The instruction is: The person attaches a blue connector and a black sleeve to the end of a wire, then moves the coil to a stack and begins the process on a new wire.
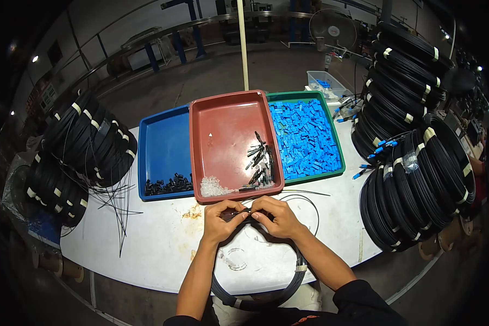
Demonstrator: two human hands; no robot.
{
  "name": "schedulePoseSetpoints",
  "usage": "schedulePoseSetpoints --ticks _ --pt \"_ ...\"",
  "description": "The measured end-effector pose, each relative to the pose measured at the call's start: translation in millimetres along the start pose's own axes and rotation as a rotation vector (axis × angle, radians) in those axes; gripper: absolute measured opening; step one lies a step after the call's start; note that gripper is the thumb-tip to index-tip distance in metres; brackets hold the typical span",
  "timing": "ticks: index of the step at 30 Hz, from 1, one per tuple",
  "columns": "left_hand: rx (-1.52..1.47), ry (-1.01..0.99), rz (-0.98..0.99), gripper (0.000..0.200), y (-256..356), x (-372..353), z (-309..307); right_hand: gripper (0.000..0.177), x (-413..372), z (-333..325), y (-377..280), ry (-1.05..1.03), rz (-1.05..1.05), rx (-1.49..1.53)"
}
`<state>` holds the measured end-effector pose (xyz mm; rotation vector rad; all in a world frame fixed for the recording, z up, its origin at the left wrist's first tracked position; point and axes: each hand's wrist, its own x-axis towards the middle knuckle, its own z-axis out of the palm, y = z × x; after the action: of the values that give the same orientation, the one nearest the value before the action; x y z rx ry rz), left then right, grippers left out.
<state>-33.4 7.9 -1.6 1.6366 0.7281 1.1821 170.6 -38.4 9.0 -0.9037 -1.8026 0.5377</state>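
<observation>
My left hand and my right hand meet just below the red tray, thumbs and fingertips pinched together. Between them is a small black cable end, mostly covered by the fingers, so its exact shape cannot be made out. A coil of black cable, bound with pale tape, lies under my wrists and reaches the table's front edge. One thin loop of that cable curves out to the right of my right hand.
A blue tray holds small black parts, a red tray clear pieces and black connectors, and a green tray many blue connectors. Stacked cable coils stand left and right. Loose cable ends stick out at left.
</observation>
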Motion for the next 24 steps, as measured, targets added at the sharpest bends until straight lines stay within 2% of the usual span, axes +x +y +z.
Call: schedulePoseSetpoints --ticks 2,5,12,15,17,19,24 --pt "0.169 0.039 0.156 0.014 -2.5 1.4 -0.8 0.011 0.7 0.3 0.7 0.006 -0.026 -0.009" --pt "0.28 0.04 0.217 0.014 0.3 2.1 -0.4 0.01 0.8 -1.0 0.2 0.02 -0.019 -0.026" --pt "0.372 -0.006 0.209 0.016 7.3 2.3 -2.0 0.01 1.4 0.2 -0.6 0.004 -0.022 -0.035" --pt "0.323 0.065 0.161 0.018 16.8 1.9 5.9 0.011 1.8 1.1 -0.7 0.01 -0.029 -0.031" --pt "0.351 0.037 0.144 0.019 16.9 2.4 3.9 0.011 2.7 0.4 -2.4 0.008 -0.037 -0.034" --pt "0.43 -0.029 0.281 0.019 13.0 3.3 2.7 0.011 2.5 0.7 -2.3 0.006 -0.029 -0.033" --pt "0.433 -0.013 0.332 0.019 13.0 4.1 4.3 0.012 2.6 0.6 -2.6 0.003 -0.027 -0.038"
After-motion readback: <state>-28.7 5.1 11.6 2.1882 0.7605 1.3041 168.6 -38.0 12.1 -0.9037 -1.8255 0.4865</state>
